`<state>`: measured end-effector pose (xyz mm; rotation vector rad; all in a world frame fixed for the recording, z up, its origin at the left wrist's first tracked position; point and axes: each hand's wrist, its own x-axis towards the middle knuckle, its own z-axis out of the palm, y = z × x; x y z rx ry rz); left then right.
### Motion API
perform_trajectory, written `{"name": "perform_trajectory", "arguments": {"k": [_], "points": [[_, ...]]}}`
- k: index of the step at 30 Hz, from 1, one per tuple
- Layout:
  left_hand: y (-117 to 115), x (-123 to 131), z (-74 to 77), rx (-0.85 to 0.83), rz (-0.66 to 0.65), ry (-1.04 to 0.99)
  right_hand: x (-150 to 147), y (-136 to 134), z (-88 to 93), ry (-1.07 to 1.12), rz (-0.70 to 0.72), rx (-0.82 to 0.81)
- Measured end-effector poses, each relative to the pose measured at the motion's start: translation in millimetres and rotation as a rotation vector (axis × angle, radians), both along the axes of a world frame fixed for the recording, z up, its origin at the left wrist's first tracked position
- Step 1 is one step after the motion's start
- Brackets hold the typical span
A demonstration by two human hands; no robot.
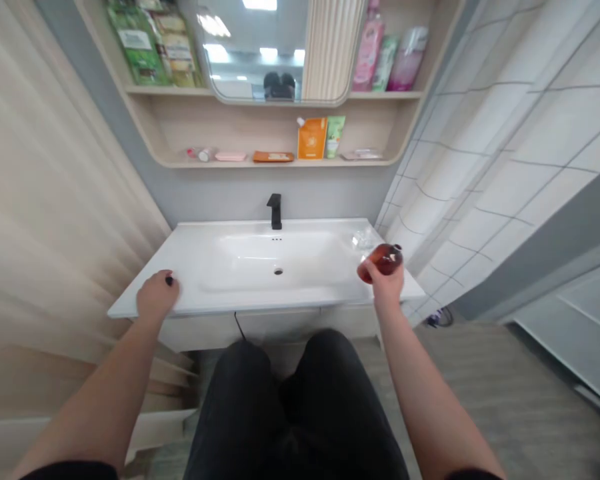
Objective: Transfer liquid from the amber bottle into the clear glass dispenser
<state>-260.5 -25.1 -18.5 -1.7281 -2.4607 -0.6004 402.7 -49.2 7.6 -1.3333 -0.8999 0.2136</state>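
In my right hand point(389, 288) is a reddish-brown, see-through bottle point(381, 262), gripped around its body over the right end of the white washbasin counter point(190, 267). The bottle is tilted, its narrow neck pointing right. My left hand point(156, 295) is closed at the counter's left end, and a small black cap point(169, 280) pokes out between its fingers. Just behind the bottle, a clear, glassy object point(363, 239) rests on the counter; its exact kind is too blurred to make out.
A black faucet point(275, 212) stands behind the basin's drain point(279, 271). Above hangs a shelf cabinet point(180, 162) with a mirror point(260, 60), an orange pouch point(312, 138), a green tube point(335, 137) and several bottles. A beige curtain point(55, 167) is at left, a tiled wall point(505, 160) at right.
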Motion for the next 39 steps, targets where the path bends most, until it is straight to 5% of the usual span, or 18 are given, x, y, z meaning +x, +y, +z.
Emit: {"name": "perform_trajectory", "arguments": {"k": [4,8,12,15,20,23,26,29,32,39], "points": [[0.9,0.5,-1.2,-0.023,0.01,0.017,93.3,-11.6,1.0,-0.05,-0.166,-0.133],[-0.3,1.3,-0.7,-0.022,0.011,0.0,126.3,0.9,-13.3,-0.015,-0.144,-0.273],[-1.2,1.8,-0.1,-0.019,0.013,-0.013,126.0,9.0,-22.0,-0.054,-0.042,-0.335],[-1.1,1.7,-0.9,-0.008,0.023,-0.009,124.5,-0.1,-6.6,-0.169,-0.08,-0.33],[-0.7,1.9,-3.7,0.033,0.016,0.002,109.0,-6.3,66.9,-0.704,-0.312,-0.196],[-1.1,1.9,-4.5,0.051,0.029,-0.005,86.4,19.8,113.4,-1.141,-0.087,-0.444],[-1.9,0.9,-4.2,0.043,0.016,-0.028,67.0,58.4,139.0,-1.412,0.011,-0.767],[-2.1,-0.8,-4.1,0.036,0.004,-0.046,59.0,89.4,143.0,-1.443,0.044,-1.078],[-1.6,-2.1,-4.9,0.04,0.01,-0.048,60.5,104.5,134.9,-1.394,0.119,-1.222],[-3.5,1.3,-3.2,0.05,0.017,-0.038,62.8,113.1,121.5,-1.389,0.222,-1.125]]}}
